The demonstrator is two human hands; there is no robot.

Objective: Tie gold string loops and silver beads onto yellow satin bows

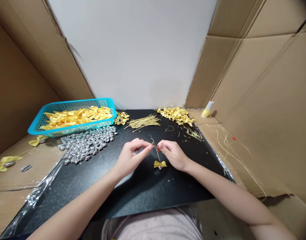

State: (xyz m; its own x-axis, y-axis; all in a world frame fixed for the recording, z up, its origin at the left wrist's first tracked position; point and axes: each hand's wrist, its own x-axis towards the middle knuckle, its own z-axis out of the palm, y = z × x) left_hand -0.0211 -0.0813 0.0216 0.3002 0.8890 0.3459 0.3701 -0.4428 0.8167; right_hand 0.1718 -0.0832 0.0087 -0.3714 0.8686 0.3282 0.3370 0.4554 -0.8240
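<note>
My left hand [136, 151] and my right hand [173, 154] meet above the middle of the black work surface, fingertips nearly touching. Both pinch a thin gold cord [158, 154]; the exact crossing between the fingers is too small to make out. From the cord hangs a yellow ribbon bow [160, 164] with a shiny silver bead at its centre, close to the surface. The cord's loose end sticks up beyond my fingertips. Silver beads [86, 145] lie in a spread heap left of my left hand. A bundle of gold cord pieces [142, 122] lies behind my hands.
A blue basket [34, 125] of yellow bows stands at the back left. Finished-looking beaded bows [176, 115] are piled back right, near cord scraps [194, 134] and a thread spool [207, 109]. Cardboard walls [273, 100] rise on both sides, with a white panel [137, 53] behind.
</note>
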